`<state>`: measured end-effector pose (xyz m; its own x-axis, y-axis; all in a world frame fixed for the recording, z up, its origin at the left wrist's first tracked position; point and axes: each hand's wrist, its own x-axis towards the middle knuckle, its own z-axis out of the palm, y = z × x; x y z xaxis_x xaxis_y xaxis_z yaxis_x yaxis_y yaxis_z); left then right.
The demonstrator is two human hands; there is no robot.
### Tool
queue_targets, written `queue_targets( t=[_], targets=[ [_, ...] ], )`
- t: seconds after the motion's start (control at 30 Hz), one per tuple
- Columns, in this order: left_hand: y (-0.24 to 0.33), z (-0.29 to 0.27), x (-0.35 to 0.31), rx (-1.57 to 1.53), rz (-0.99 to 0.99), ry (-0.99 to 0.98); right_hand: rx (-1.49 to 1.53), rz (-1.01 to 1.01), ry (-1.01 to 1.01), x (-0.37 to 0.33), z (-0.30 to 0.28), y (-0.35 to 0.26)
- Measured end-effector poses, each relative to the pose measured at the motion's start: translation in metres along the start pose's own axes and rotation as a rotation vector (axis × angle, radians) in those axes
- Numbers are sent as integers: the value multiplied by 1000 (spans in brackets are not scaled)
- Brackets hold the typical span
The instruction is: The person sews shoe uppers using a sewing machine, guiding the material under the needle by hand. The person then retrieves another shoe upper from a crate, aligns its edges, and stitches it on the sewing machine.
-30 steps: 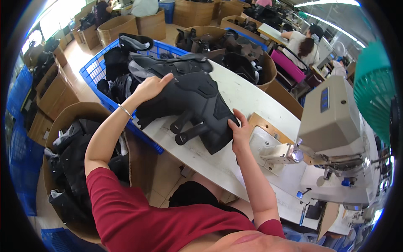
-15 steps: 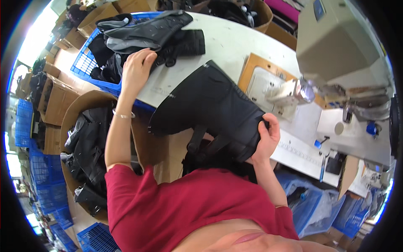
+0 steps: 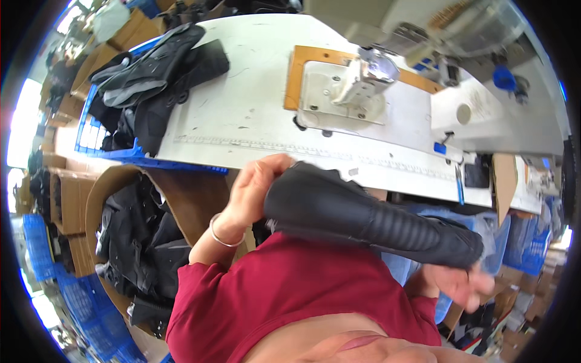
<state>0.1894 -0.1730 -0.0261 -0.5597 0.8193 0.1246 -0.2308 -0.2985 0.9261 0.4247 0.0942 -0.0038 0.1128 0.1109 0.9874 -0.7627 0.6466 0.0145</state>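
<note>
In front of my chest I hold a black sewn piece (image 3: 357, 212), leather-like and sleeve-shaped, with a ribbed stretch toward its right end. My left hand (image 3: 251, 193) is closed on its wide left end, with the thumb up and the other fingers partly hidden. Just under the narrow right end is my right hand (image 3: 460, 284); its fingers are blurred, and whether they touch the piece cannot be made out. Beyond the piece, across the white table (image 3: 242, 91), stands a sewing machine head (image 3: 369, 72) over a metal plate (image 3: 339, 103) framed in wood.
Black and grey sewn pieces (image 3: 151, 72) lie heaped in a blue crate (image 3: 88, 133) at the table's left end. Beside me, a cardboard box (image 3: 187, 187) holds more dark pieces. A ruler strip (image 3: 254, 145) runs along the table's near edge. Blue bins (image 3: 523, 239) are at right.
The black piece has come off the table toward my chest and is turned lengthwise. My left hand has left the crate's heap and grips the piece; my right hand has moved right and down.
</note>
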Motion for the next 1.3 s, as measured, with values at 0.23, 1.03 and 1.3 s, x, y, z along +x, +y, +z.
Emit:
queue_targets(
  t=[0.23, 1.03, 1.3],
  targets=[
    [-44, 29, 83, -934, -375, -600, 289, -259, -28, 86, -38, -83],
    [-52, -43, 129, 1227, 279, -352, -791, 917, -992, -54, 9, 104],
    [-60, 13, 125, 1140, 321, -349, -652, 1166, -1099, -32, 32, 101]
  ],
)
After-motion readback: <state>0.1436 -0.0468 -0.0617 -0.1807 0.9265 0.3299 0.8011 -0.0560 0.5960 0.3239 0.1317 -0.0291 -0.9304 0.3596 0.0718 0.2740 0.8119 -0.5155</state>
